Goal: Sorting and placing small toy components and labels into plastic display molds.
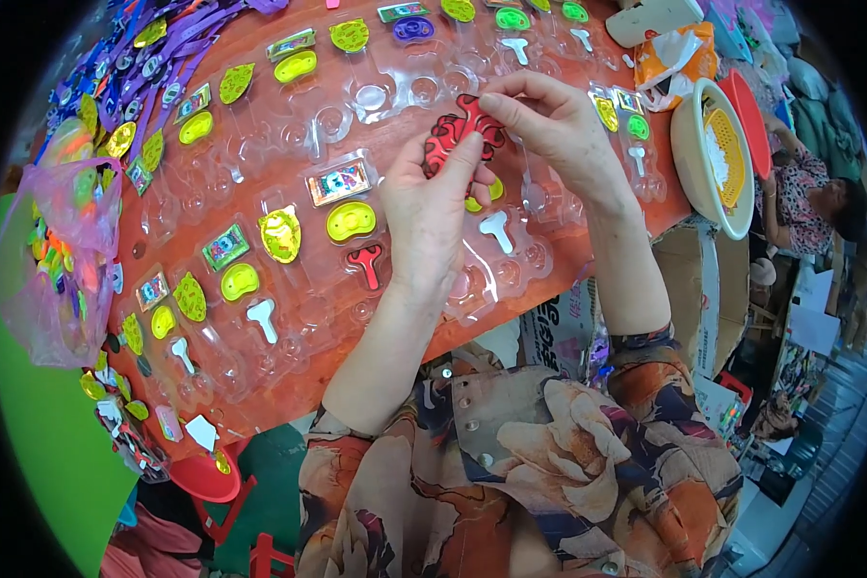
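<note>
fingers [532,88] of left hand [416,212] and right hand [570,130] grasp bunched red pieces [444,138] above the tabletop [303,17], where a loose pinch could scatter them.

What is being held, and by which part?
The left hand holds a bunch of red black-edged pieces by its lower part; the right hand pinches its upper-right edge.
</note>
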`<state>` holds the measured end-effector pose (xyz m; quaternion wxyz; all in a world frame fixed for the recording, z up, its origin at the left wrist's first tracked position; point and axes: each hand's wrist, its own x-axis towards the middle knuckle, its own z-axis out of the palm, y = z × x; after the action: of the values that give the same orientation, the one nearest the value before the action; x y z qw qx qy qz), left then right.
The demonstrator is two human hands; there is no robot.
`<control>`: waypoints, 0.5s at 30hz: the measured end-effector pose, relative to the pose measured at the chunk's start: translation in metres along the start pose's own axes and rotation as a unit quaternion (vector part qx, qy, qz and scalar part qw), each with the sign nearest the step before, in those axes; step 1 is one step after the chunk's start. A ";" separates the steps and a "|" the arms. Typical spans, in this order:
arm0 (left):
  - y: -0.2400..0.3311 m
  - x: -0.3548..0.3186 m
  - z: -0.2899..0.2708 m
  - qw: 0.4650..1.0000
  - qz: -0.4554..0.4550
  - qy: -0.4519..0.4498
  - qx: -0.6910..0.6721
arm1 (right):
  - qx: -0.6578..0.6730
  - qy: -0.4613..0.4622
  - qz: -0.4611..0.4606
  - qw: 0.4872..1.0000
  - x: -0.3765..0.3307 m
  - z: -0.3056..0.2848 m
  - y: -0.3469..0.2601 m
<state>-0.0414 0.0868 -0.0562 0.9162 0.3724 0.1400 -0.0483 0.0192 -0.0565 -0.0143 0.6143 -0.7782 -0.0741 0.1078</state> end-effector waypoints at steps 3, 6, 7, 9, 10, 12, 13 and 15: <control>0.002 -0.001 0.001 1.000 -0.012 0.018 0.005 | 0.095 0.013 0.061 0.994 0.003 -0.003 -0.002; 0.002 0.001 -0.001 0.999 -0.014 0.032 -0.012 | 0.061 0.061 0.049 0.995 0.007 -0.002 -0.001; 0.002 0.001 -0.002 0.999 -0.014 0.033 -0.013 | 0.060 0.060 0.049 0.995 0.008 0.000 0.001; 0.000 0.002 -0.004 0.997 0.032 0.058 -0.038 | -0.007 0.129 -0.045 0.991 0.010 0.006 0.004; 0.001 0.003 -0.005 0.997 0.031 0.059 -0.039 | -0.007 0.128 -0.044 0.991 0.010 0.007 0.004; 0.004 0.006 -0.007 0.993 0.068 0.087 -0.047 | -0.267 0.130 -0.150 0.943 0.011 0.009 0.002; 0.006 0.004 -0.008 0.994 0.054 0.087 -0.037 | -0.212 0.102 -0.113 0.965 0.005 0.017 -0.004; 0.005 0.005 -0.005 0.994 0.048 0.075 -0.055 | -0.228 0.075 -0.165 0.957 -0.002 0.025 -0.001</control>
<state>-0.0371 0.0940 -0.0580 0.9232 0.3308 0.1931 0.0318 0.0107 -0.0336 -0.0188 0.4338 -0.8802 -0.1778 -0.0733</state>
